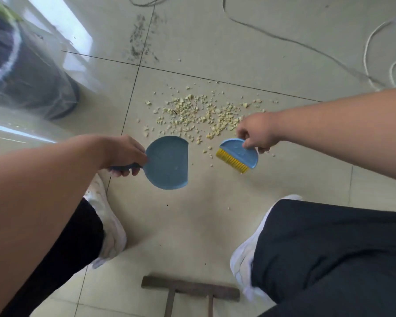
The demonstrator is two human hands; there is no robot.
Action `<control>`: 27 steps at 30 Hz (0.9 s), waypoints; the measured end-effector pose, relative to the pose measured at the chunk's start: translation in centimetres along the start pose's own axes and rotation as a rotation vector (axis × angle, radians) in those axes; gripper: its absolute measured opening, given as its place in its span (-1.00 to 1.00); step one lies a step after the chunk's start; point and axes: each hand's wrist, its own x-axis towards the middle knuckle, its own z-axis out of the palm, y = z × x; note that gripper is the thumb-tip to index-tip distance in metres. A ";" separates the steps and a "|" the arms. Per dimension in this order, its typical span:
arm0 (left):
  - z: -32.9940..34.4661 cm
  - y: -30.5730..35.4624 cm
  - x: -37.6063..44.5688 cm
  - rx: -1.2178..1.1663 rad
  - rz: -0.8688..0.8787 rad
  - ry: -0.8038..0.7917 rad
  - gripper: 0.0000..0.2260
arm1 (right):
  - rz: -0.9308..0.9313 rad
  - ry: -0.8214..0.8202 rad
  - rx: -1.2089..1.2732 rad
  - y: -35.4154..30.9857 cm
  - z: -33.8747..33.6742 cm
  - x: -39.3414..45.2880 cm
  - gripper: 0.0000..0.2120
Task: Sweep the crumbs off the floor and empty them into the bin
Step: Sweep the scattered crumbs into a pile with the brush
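Note:
Pale yellow crumbs (199, 115) lie scattered over the tiled floor ahead of me. My left hand (124, 154) grips the handle of a small blue dustpan (167, 163), held just this side of the crumbs with its straight edge facing right. My right hand (256, 131) pinches the top of a blue hand brush (238, 155) with yellow bristles, at the right edge of the pile. The bristles point down and left, toward the dustpan. A dark bin (28, 72) lined with a clear plastic bag stands at the far left.
My white shoes (110, 225) and dark trouser legs (329, 248) flank the bare floor near me. A wooden stool frame (190, 290) sits at the bottom. Cables (306, 45) trail across the floor at the top right. Dark dust specks (140, 40) lie near a tile joint.

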 end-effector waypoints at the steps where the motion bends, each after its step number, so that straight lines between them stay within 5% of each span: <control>1: 0.4 0.0 0.1 0.072 -0.042 -0.052 -0.83 | -0.029 -0.040 -0.006 -1.0 1.2 -0.9 -0.92; 6: 2.6 4.0 1.8 0.208 0.006 -0.145 -0.80 | -0.109 -0.336 0.134 -3.4 9.1 -3.6 -0.81; 11: 6.3 4.3 3.2 0.058 0.074 -0.127 -0.87 | -0.168 -0.358 -0.002 -3.4 12.9 -2.2 -0.79; 17: 7.5 1.9 4.6 0.044 -0.012 -0.194 -0.84 | -0.147 -0.127 -0.169 0.2 9.8 1.1 -0.77; 23: 2.0 0.4 5.3 -0.034 -0.008 -0.122 -0.84 | 0.078 0.190 -0.128 3.1 3.3 3.4 -0.80; 27: -0.3 -1.6 4.9 -0.063 0.040 -0.093 -0.86 | 0.051 0.228 -0.157 0.6 1.2 3.1 -0.80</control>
